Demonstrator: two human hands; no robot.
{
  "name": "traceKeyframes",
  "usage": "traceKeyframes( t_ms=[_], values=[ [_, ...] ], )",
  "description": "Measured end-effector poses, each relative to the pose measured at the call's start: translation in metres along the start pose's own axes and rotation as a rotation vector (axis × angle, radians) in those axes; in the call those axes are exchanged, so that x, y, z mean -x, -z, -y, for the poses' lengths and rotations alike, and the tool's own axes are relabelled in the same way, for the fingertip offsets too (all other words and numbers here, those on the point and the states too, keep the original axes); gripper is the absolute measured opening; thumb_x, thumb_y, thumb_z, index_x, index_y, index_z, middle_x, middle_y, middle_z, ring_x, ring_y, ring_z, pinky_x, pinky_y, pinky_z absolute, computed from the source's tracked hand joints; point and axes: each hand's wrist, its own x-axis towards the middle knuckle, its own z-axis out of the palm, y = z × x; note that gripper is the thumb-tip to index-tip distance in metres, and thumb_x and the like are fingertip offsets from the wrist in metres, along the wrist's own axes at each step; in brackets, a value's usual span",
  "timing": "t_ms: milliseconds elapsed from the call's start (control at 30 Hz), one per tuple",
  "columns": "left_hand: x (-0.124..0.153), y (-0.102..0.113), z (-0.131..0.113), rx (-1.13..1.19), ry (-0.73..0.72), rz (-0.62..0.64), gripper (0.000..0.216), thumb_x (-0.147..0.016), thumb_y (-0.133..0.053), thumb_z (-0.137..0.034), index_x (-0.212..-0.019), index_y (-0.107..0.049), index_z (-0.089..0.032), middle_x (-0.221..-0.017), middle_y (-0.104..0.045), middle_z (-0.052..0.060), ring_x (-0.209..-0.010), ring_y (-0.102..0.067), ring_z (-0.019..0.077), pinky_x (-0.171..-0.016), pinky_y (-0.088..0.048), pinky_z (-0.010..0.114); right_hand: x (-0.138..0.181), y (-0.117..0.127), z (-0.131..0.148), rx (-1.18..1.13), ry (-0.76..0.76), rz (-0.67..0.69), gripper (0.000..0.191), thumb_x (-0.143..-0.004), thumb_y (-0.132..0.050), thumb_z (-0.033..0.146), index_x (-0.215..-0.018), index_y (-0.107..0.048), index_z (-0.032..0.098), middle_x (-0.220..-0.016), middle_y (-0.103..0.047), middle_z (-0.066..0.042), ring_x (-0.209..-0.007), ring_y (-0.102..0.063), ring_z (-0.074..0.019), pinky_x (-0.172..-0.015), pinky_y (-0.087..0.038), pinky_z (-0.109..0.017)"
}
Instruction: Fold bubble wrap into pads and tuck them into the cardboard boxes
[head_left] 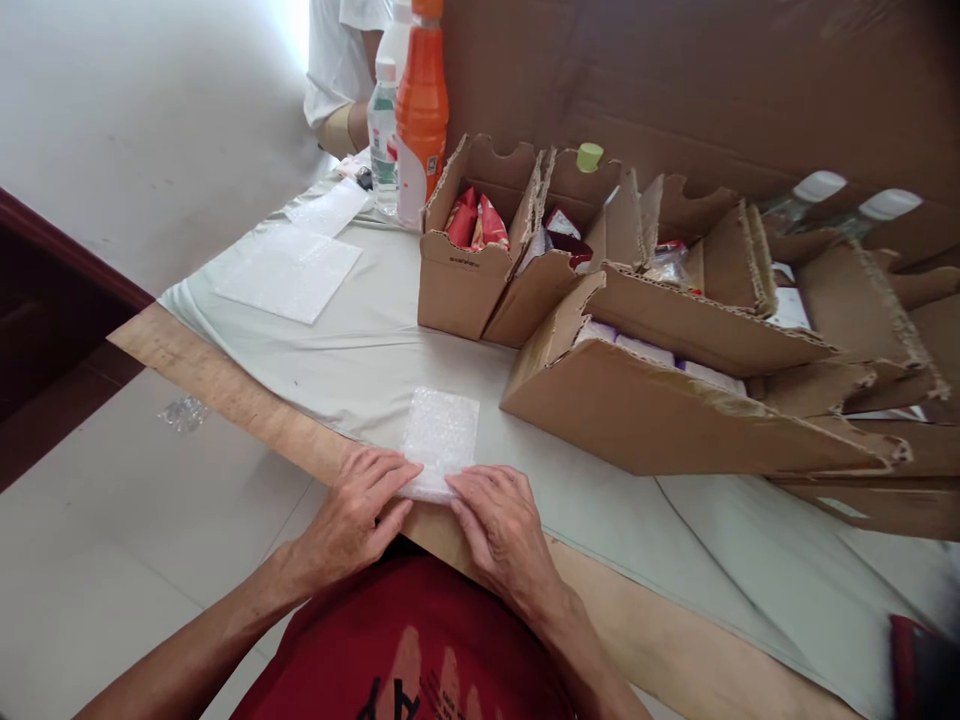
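Observation:
A small sheet of bubble wrap (441,425) lies on the cloth at the table's front edge. Its near end is folded or rolled into a thicker strip, and whether something is inside I cannot tell. My left hand (371,495) grips the left end of that strip between thumb and fingers. At the right end, my right hand (496,515) pinches it the same way. The far part of the sheet lies flat beyond my fingers.
Cardboard bins (465,290) holding packets stand to the right, with a longer cardboard bin (675,420) in front. More bubble wrap sheets (289,270) lie at the far left. Behind them stand an orange bottle (422,110) and a water bottle (383,140), near another person's arm (352,128).

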Motion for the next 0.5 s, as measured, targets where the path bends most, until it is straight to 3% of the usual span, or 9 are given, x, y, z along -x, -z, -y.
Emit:
traceKeyframes(
  t_ms=[100,300,500],
  values=[
    [-0.003,-0.002,0.001,0.085,0.062,-0.002,0.035,-0.097,-0.053,-0.015,-0.132,-0.056,-0.019,-0.101,-0.073,0.007,-0.092,-0.066,0.0211,-0.087,-0.052,0.039,0.003,0.004,0.001,-0.054,-0.072,0.003,0.019,-0.102,-0.05,0.017,-0.116,-0.063,0.021,-0.102,-0.075,-0.005,-0.094,-0.066,-0.0209,-0.087,-0.047,-0.038],
    [-0.02,-0.013,0.008,0.052,0.145,-0.043,0.031,-0.098,-0.054,-0.021,-0.129,-0.06,-0.017,-0.107,-0.077,0.007,-0.083,-0.069,0.0192,-0.08,-0.054,0.034,0.005,0.004,0.004,0.136,-0.07,-0.147,0.023,-0.1,-0.051,0.015,-0.12,-0.061,0.018,-0.118,-0.069,-0.012,-0.109,-0.061,-0.0261,-0.092,-0.046,-0.042],
    [-0.023,-0.02,0.013,0.038,0.152,-0.083,0.031,-0.098,-0.055,-0.025,-0.127,-0.063,-0.017,-0.107,-0.077,0.007,-0.084,-0.07,0.0187,-0.078,-0.054,0.032,0.013,0.0,0.008,0.167,-0.043,-0.034,0.031,-0.094,-0.055,0.012,-0.123,-0.06,0.019,-0.13,-0.064,-0.013,-0.119,-0.056,-0.0297,-0.098,-0.044,-0.048]
  ],
)
